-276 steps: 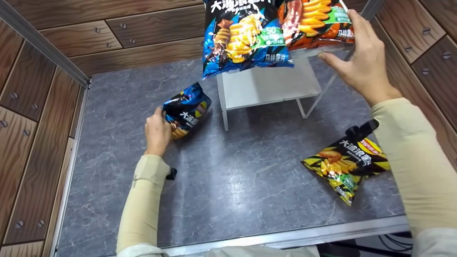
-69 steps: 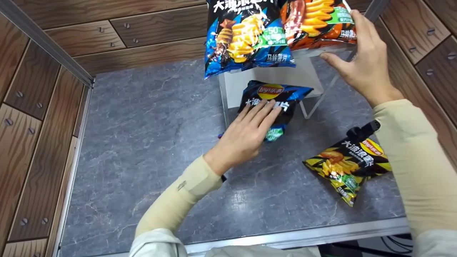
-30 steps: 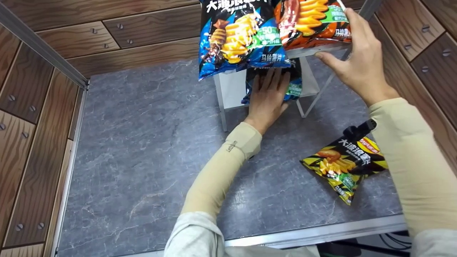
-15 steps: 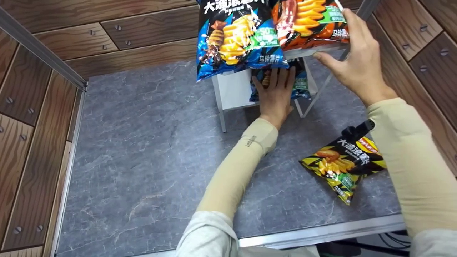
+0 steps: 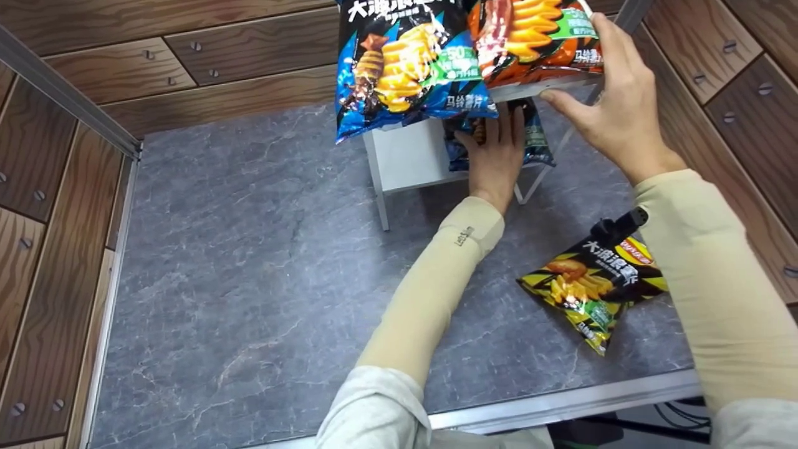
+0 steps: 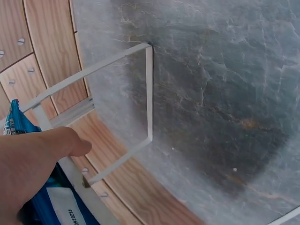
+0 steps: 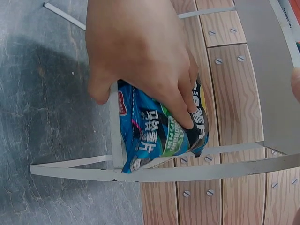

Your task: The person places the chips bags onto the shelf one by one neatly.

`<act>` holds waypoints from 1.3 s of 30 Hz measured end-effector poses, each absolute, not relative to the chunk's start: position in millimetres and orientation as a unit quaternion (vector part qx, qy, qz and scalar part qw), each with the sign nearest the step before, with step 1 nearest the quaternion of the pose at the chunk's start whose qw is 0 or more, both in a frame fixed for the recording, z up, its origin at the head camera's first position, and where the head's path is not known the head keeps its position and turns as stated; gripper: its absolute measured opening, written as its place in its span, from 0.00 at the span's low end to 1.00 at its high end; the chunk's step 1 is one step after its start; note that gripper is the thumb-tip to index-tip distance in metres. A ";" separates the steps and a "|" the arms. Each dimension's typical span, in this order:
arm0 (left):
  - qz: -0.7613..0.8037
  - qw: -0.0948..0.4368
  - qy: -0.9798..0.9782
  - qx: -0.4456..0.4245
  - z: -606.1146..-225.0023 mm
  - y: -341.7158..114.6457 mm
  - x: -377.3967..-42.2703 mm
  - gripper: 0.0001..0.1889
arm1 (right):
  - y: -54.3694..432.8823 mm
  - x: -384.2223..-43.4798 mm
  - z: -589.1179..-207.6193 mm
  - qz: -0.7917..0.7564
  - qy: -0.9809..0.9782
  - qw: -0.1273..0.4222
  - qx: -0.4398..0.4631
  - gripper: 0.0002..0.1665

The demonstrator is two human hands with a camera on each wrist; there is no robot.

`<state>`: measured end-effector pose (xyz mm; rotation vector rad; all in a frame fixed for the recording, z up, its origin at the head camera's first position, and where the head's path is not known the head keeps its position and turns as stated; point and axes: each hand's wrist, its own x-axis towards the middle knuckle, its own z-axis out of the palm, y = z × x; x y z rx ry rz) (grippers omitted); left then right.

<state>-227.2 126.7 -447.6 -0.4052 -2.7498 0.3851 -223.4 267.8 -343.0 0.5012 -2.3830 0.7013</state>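
My left hand (image 5: 497,154) rests on a blue-and-black bag of potato chips (image 5: 537,144) on the lower shelf of a small white rack (image 5: 414,156). Its fingers stretch over the bag's front, and the thumb stands apart. In the right wrist view that bag (image 7: 154,129) lies on the shelf, its lower end at the front rail. My right hand (image 5: 626,106) holds the rack's upper right corner, thumb at the front edge and fingers along the side. On top lie another blue-and-black chip bag (image 5: 405,68) and an orange-red one (image 5: 539,43).
A yellow-and-black chip bag (image 5: 592,287) lies on the dark marbled surface (image 5: 249,280), beside my right forearm. Wood-patterned walls (image 5: 249,50) enclose the back and sides. A metal rail (image 5: 561,399) runs along the front edge.
My left hand gripped the blue chip bag left of the rack, carried it right and slid it onto the lower shelf, then shifted it further right. The right hand kept its place at the rack.
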 end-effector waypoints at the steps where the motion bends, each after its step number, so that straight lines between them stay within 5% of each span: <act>1: 0.134 0.172 -0.966 -0.141 -448.2 127.6 -227.3 0.34 | 267.6 -223.3 -342.9 0.265 -0.897 0.299 0.190 0.51; 11: 0.075 0.264 -0.952 -0.138 -453.6 125.8 -228.5 0.28 | 266.5 -223.3 -340.2 0.266 -0.897 0.296 0.190 0.51; 21: 0.003 0.123 -0.968 -0.217 -435.7 116.8 -225.3 0.57 | 268.0 -222.1 -338.0 0.265 -0.897 0.302 0.186 0.50; 39: -0.051 0.153 -0.893 -0.419 -454.4 100.7 -182.8 0.35 | 266.0 -223.3 -339.2 0.278 -0.894 0.301 0.183 0.51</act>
